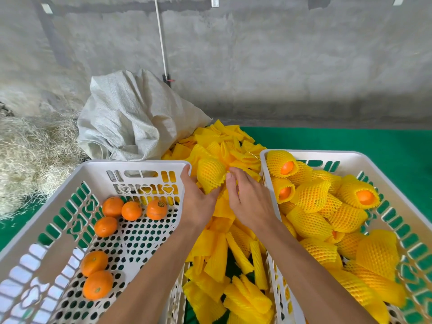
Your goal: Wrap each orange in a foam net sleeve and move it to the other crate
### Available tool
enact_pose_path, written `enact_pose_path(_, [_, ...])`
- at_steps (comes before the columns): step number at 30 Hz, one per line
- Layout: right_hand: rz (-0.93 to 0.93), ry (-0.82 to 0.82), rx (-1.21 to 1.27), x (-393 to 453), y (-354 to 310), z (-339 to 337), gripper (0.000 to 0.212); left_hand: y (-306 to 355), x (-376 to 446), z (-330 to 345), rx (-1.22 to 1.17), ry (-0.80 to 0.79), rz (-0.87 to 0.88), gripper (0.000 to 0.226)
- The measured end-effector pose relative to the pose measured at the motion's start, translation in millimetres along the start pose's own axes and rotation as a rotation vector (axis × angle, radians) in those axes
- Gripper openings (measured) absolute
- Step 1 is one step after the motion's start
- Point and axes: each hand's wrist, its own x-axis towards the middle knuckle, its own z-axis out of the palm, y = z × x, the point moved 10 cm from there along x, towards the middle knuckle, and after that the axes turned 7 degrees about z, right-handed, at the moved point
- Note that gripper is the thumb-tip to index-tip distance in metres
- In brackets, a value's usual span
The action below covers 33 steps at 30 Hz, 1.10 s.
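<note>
Between the two crates my left hand (198, 202) grips an orange wrapped in a yellow foam net sleeve (210, 175), held just above the pile of loose sleeves (233, 258). My right hand (250, 199) is beside it, its fingertips bent onto the sleeve's right edge. The fruit inside that sleeve is hidden. The white crate on the left (131, 164) holds several bare oranges (131, 210). Many sleeved oranges (313, 195) fill the white crate on the right (311, 155), and some show orange at their open ends.
A crumpled white woven sack (131, 118) lies behind the left crate. Dry straw (25, 150) covers the floor at far left. Green matting (350, 139) lies under the crates, and a grey concrete wall stands behind.
</note>
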Motion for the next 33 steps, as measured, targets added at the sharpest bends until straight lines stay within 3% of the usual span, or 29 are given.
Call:
enact_pose_path(3, [0.091,0.006,0.084,2,12,-2,0.075,10,-1,4,0.174,-0.04,0.134,0.091])
enact_pose_path(9, [0.178,-0.053,0.203,4,25,8,0.065,33,-12,22,0.216,-0.2,0.314,0.096])
enact_pose_path(13, [0.208,-0.046,0.301,7,30,7,0.063,37,-12,20,0.163,-0.187,0.355,0.097])
enact_pose_path(18, [0.363,0.036,0.612,8,45,4,0.043,24,-5,14,-0.076,-0.133,0.204,0.07])
enact_pose_path(22, [0.339,0.145,0.584,9,49,-10,0.035,17,0,12,-0.16,-0.105,0.127,0.05])
enact_pose_path(25, [0.333,0.133,0.569,9,48,-10,0.034,1,2,11,-0.205,-0.081,-0.006,0.039])
enact_pose_path(33, [0.355,0.262,0.474,8,55,-27,0.028,-6,-2,27,-0.329,-0.178,-0.152,0.026])
